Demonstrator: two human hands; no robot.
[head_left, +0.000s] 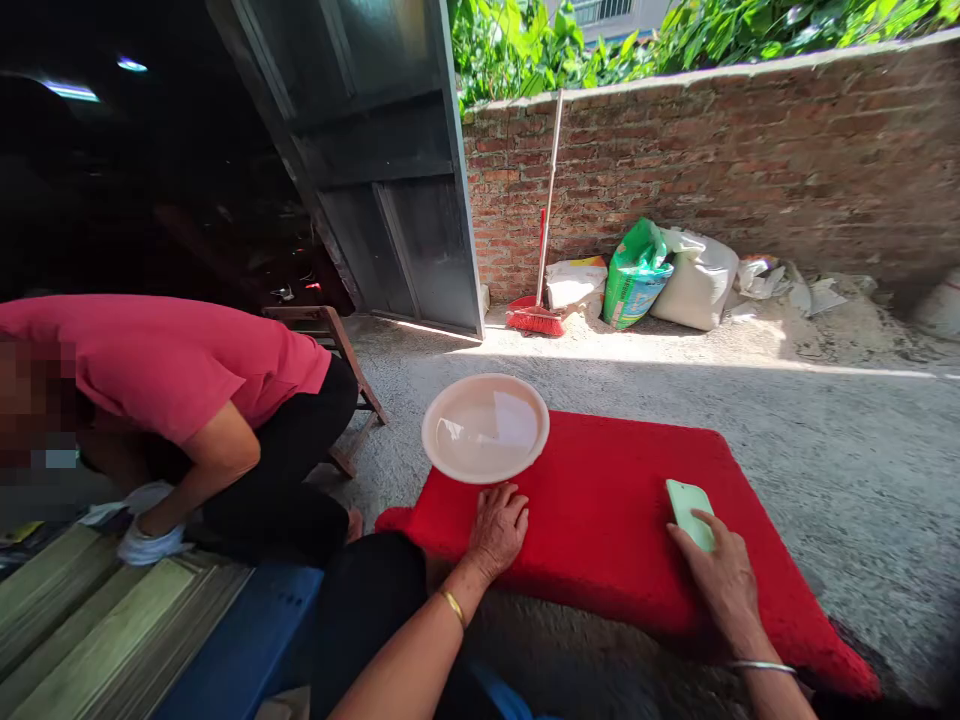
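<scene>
My right hand (721,575) is closed on a pale green phone (686,505), a flat slab with rounded corners. Thumb and fingers grip its sides at the near end, hiding part of it. The phone is at the right part of a red cloth-covered surface (600,490). My left hand (499,528) rests on the same red cloth, fingers a little bent and apart, holding nothing. Just beyond its fingertips stands a pale pink basin (486,478) with water in it, overhanging the cloth's far left corner.
At left a person in a pink shirt (172,360) bends over stacked boards (112,640), wearing white gloves (154,540). A wooden chair (349,360) is behind them. Farther off stand a dark metal door (390,170), a red broom (536,318), sacks (697,280) and a brick wall (712,150).
</scene>
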